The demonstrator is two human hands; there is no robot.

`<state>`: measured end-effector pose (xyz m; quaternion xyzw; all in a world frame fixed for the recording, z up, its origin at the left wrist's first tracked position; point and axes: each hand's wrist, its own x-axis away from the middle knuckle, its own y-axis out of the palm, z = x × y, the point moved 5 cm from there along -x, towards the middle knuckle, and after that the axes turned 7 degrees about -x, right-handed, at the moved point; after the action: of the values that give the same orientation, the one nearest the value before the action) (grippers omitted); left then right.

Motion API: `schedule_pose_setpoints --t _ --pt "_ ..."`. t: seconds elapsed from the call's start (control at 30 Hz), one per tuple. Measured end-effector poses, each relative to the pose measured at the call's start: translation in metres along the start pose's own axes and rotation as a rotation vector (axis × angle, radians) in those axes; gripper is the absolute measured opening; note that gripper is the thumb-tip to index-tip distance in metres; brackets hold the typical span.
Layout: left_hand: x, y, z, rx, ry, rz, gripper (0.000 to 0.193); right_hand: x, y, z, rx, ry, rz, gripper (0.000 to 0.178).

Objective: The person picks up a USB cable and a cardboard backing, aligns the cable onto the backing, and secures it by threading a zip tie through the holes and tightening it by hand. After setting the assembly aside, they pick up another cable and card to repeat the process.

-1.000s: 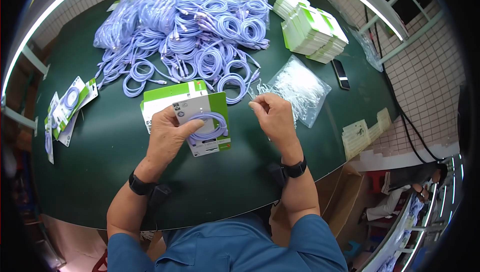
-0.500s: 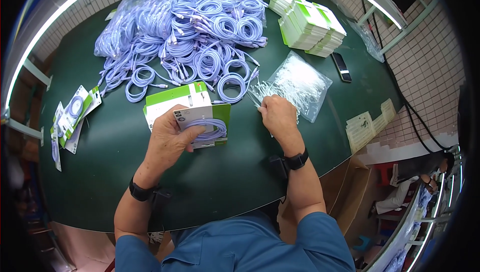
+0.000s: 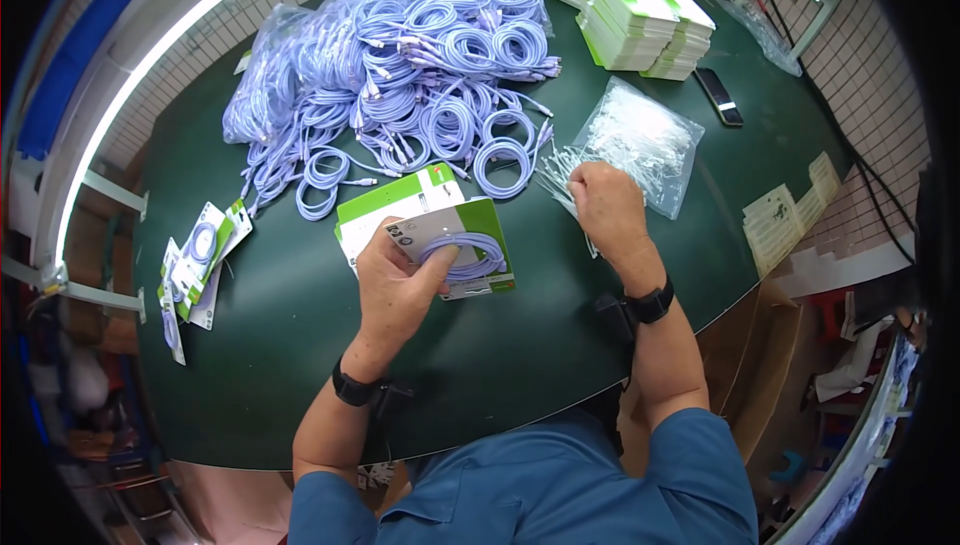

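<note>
My left hand (image 3: 395, 290) grips a white and green packaging card (image 3: 492, 220), its thumb pressing a coiled lavender cable (image 3: 478, 257) flat against the front. Behind that card lies a stack of similar cards (image 3: 385, 200) on the table. My right hand (image 3: 610, 205) is closed in a pinch at the near edge of a loose heap of thin white plastic ties (image 3: 565, 170). One white tie (image 3: 591, 245) trails out below its fingers; the fingertips themselves are partly hidden. The ties spill from a clear plastic bag (image 3: 675, 185).
A large heap of coiled lavender cables (image 3: 420, 65), partly bagged, covers the far side of the green table (image 3: 450, 365). Bundled cards (image 3: 635, 20) stand far right beside a phone (image 3: 718, 97). Carded cables (image 3: 200, 260) lie at left, and printed paper sheets (image 3: 790, 215) at the right edge.
The whole view has shifted, so the table and hands appear farther right. My left hand still holds the card and cable; my right hand remains at the ties, pinching.
</note>
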<state>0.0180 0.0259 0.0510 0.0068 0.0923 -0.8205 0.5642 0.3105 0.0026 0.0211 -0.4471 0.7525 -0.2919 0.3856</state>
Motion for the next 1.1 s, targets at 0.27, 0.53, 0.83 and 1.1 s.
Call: schedule_pose_setpoints --t 0.27,0.53,0.83,1.1 --pt "0.006 0.003 -0.009 0.114 0.075 0.053 0.037 -0.003 -0.011 -0.004 -0.451 0.082 0.043 0.01" --pt "0.012 0.002 0.013 0.024 0.146 -0.095 0.032 0.001 0.002 -0.006 -1.376 0.303 -0.151 0.013" --pt "-0.002 -0.024 0.015 -0.115 0.412 0.188 0.032 0.013 0.028 -0.031 -1.428 0.381 -0.423 0.01" --pt "-0.012 -0.019 0.005 -0.498 0.637 0.231 0.032 0.02 0.034 -0.048 -1.517 0.477 -0.566 0.023"
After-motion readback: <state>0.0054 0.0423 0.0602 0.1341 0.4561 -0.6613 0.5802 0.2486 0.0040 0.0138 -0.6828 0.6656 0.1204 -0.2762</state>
